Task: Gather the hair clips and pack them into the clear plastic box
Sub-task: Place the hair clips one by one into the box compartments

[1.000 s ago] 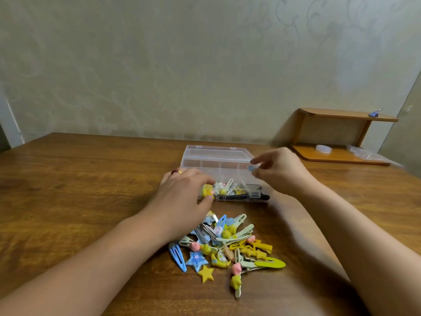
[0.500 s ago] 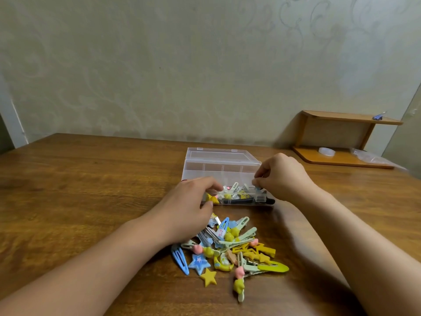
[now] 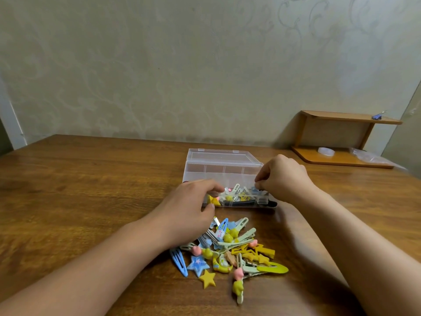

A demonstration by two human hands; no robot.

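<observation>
Since a second ago, right hand [image 3: 282, 179] has dropped from above the clear plastic box [image 3: 222, 169] to its near right corner, fingertips pinched on something small at the rim; cannot tell what. Left hand [image 3: 189, 201] has settled at the box's near left corner, fingers curled over the edge beside a yellow star clip [image 3: 214, 200]; whether it grips the clip is unclear. Several clips lie in the front compartments. Pile of hair clips [image 3: 230, 249] on the tabletop [image 3: 79, 190], just in front of the box.
</observation>
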